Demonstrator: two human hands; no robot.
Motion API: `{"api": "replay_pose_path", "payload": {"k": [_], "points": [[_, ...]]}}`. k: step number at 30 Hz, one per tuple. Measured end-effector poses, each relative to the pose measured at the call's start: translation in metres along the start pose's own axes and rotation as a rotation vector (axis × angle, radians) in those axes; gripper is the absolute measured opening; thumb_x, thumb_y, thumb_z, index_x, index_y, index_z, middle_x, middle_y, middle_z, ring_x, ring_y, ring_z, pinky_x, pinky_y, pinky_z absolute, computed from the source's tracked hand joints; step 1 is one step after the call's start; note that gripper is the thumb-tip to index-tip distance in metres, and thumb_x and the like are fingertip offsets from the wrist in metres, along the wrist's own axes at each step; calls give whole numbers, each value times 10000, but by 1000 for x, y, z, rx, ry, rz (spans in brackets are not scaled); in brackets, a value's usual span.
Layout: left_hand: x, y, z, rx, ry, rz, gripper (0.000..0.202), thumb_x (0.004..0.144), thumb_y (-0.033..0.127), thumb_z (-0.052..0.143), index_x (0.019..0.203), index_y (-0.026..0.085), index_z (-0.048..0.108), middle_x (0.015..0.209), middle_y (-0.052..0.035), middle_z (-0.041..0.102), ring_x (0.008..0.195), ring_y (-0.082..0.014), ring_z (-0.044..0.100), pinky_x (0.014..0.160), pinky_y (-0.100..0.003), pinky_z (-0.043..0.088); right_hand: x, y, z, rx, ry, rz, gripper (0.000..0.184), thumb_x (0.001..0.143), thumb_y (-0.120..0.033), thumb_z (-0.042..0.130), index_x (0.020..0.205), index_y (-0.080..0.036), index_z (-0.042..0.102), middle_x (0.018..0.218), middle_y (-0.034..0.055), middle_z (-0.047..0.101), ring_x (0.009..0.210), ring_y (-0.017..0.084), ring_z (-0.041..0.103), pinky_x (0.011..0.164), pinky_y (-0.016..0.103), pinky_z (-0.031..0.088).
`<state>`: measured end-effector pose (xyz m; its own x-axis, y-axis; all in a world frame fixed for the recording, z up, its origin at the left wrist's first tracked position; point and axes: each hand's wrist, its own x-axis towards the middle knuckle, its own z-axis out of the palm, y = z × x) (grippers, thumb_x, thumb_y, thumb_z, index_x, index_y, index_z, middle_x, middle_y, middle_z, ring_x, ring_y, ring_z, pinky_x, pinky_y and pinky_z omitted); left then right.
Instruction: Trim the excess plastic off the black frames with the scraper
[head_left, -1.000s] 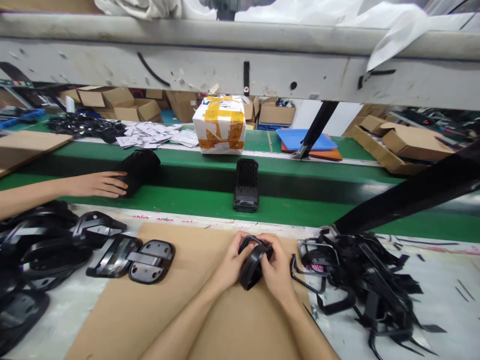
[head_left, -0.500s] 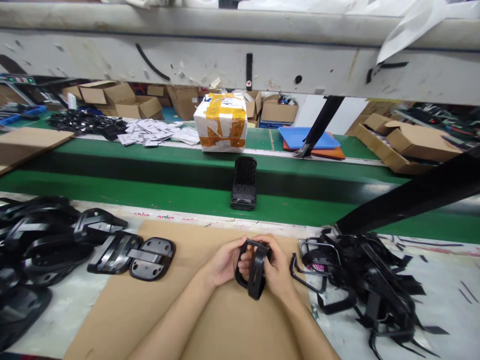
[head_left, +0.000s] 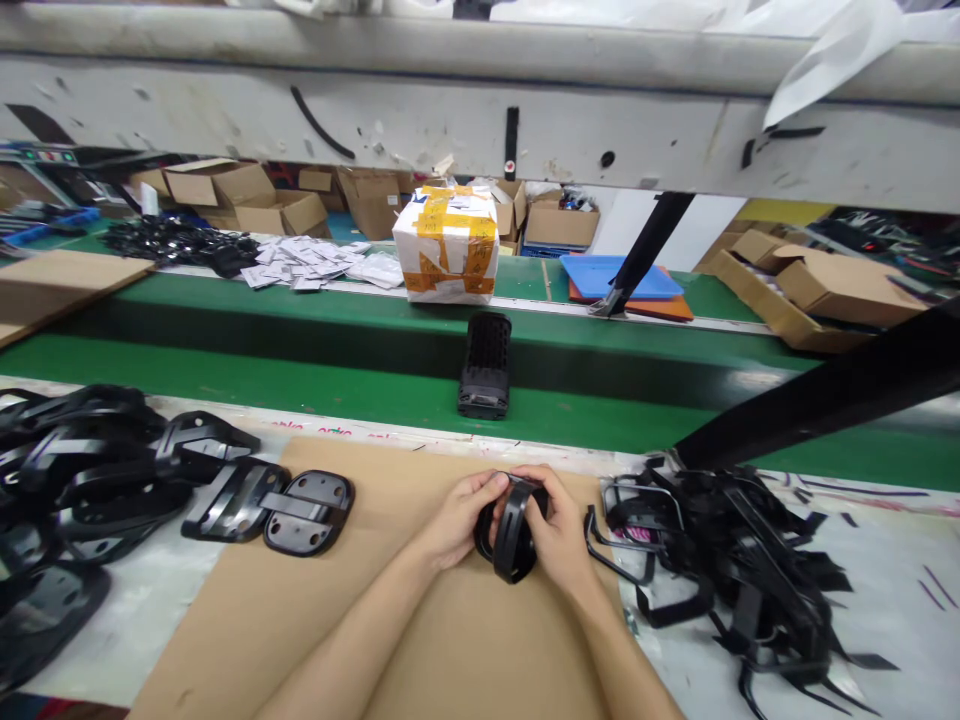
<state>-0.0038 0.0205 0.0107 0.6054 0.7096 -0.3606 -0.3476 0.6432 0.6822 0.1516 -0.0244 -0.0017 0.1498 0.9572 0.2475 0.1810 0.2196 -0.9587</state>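
Observation:
Between my hands, above the brown cardboard sheet (head_left: 420, 640), is a black oval plastic part with a strap looped across it (head_left: 511, 535). My left hand (head_left: 461, 515) grips its left rim, thumb on top. On the other side my right hand (head_left: 559, 525) is closed round the right rim and strap, fingers partly hidden. Two black plates with straps (head_left: 296, 530) lie at the sheet's left, beside a heap of similar black plates (head_left: 112, 490). To the right is a tangled pile of black frames and straps (head_left: 739, 560).
Beyond the cardboard runs a green conveyor belt (head_left: 360, 400), with a black ribbed plastic piece (head_left: 485, 368) on it. Farther back stand a taped white box (head_left: 448, 250) and a blue tray (head_left: 622, 277). A black slanted post (head_left: 825, 370) rises at right; a grey beam (head_left: 435, 120) spans overhead.
Both hands have turned the black part slightly, so its strap faces me more and its open inside shows less. The whole view has shifted a little.

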Motion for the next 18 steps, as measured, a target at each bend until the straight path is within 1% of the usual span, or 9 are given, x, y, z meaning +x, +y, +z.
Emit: {"api": "replay_pose_path", "payload": {"k": [2,4,7,9,12,15,16,18], "points": [[2,0,-1,-44,-10,-19,507,746,544,879,726,161,547,576,62,472,461,-49,398,455,-186,321,0,0,1,1,-3,2,189,989,-246,594,1134,-257,714,1050,40,727,986,216,686,919,349,543],[4,1,-4,-136,-60,-107,497,758,541,862,722,167,537,552,78,431,437,-46,360,429,-179,290,0,-1,1,4,-10,2,193,988,-240,592,1134,-259,718,1059,41,728,1005,217,686,928,348,542],[6,6,-9,-269,-117,-258,452,831,533,796,755,167,542,551,87,392,424,-46,332,412,-167,269,0,-1,2,19,-32,0,188,981,-240,598,1117,-253,727,1057,46,736,1003,218,693,932,349,545],[6,7,-11,-307,-119,-291,418,889,490,756,755,163,534,558,89,375,427,-43,330,425,-164,283,0,-2,1,36,-49,-1,181,976,-257,609,1108,-249,733,1060,54,742,1001,225,698,927,354,551],[4,6,-9,-312,-137,-261,423,912,462,737,710,171,507,549,88,351,433,-49,314,447,-178,309,1,-1,0,65,-63,-2,181,958,-288,633,1099,-249,741,1054,58,746,1000,237,707,914,358,560],[2,3,-6,-251,-170,-202,459,868,501,762,671,182,497,539,76,365,446,-64,317,461,-203,305,1,-1,-1,91,-59,10,180,937,-317,673,1087,-251,745,1015,51,750,943,234,718,873,352,573],[1,2,-5,-209,-159,-178,463,855,516,766,669,183,502,544,69,382,456,-70,334,472,-212,308,2,-2,-1,98,-53,17,182,932,-327,685,1086,-249,743,1004,51,753,922,232,722,853,348,578],[1,2,-4,-96,-97,-101,470,843,556,753,673,183,522,572,46,438,498,-91,400,517,-231,342,3,-3,-2,112,-31,31,191,921,-346,709,1078,-242,740,983,55,762,888,228,729,813,339,585]]}}
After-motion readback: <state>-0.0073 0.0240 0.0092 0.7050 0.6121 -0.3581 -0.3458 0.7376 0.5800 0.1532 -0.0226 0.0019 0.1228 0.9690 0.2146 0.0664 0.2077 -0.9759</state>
